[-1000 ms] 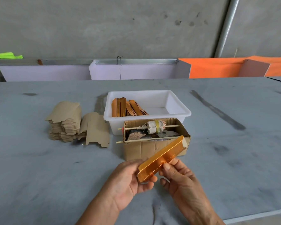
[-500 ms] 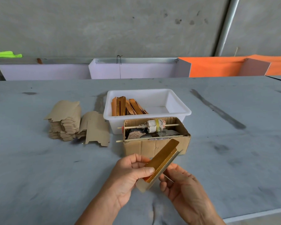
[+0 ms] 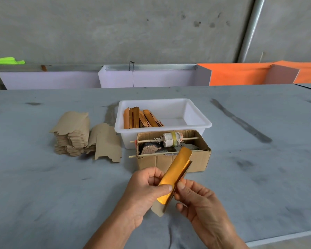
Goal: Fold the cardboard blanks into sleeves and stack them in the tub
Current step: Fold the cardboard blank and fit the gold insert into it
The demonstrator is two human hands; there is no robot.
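At lower centre, a gold blank [image 3: 174, 177], open a second ago, is now pinched nearly closed by left hand [image 3: 145, 193] and right hand [image 3: 201, 203] fingers, a sleeve almost formed.

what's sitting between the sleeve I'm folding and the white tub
In the head view, the open brown cardboard box stands between the gold sleeve in your hands and the white tub. Two thin sticks lie across its top.
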